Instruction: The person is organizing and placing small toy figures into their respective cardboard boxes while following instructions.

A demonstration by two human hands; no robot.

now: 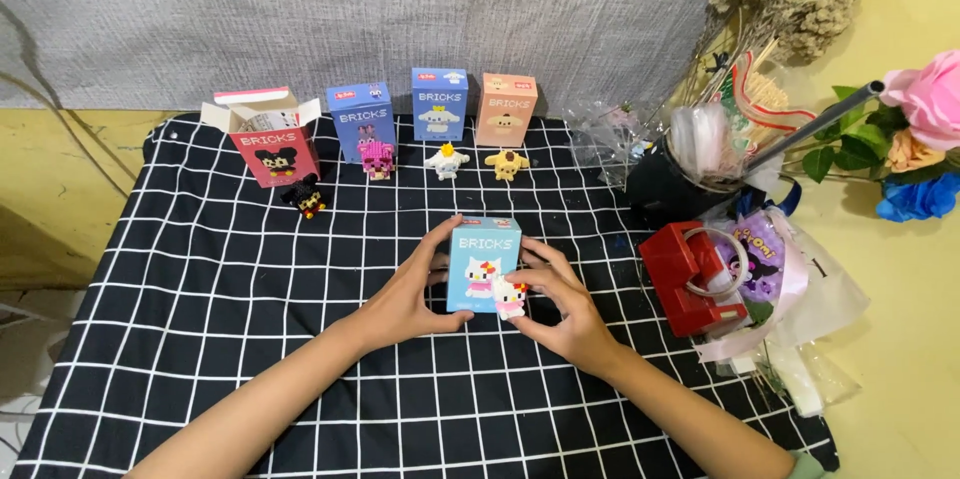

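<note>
— Where do we have the light blue box [483, 264] right now?

— Standing upright near the middle of the black checked cloth [200, 279], long axis vertical, its printed front turned toward us and its top flap closed. Our left hand [405, 294] is clamped on its left edge, thumb at the lower front corner and fingers wrapped around the side and back.

— And our right hand [565, 304]?

— It pinches the small white cat figure [510, 299] between thumb and fingers, pressed against the lower right corner of the box. The figure stands upright too, facing us. We think its feet touch the cloth, though the fingers hide that spot, so we can't be sure.

— What sits behind?

— A row along the far edge of the cloth: a red box [270, 144] with its flaps open, a blue box [360, 119], a second blue box [440, 104] and a peach box [506, 109], all upright, fronts toward us. Just in front of them stand a black figure [305, 199], a pink figure [377, 159], a white figure [446, 161] and a yellow figure [507, 164], one before each box.

— To our right?

— A red tape dispenser [690, 279] at the cloth's edge, a dark pot of dried stems [670, 184], and wrapped flowers [920, 129] beyond it.
</note>
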